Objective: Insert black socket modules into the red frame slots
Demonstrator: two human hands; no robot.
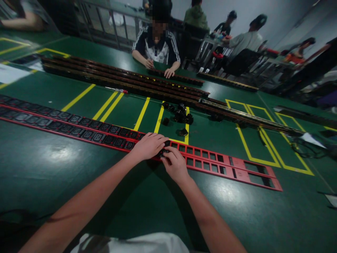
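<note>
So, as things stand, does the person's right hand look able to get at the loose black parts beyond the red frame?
Probably yes: the right hand is at the red frame, the loose black parts lie just beyond, and nothing taller than that low frame seems to block the way.

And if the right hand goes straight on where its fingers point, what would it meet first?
Probably the left hand, just ahead of the right hand at the red frame; depth is hard to judge.

Strips point(118, 142) lie across the table point(105, 196); loose parts point(180, 114) lie behind them; rails point(123, 79) farther back.
</note>
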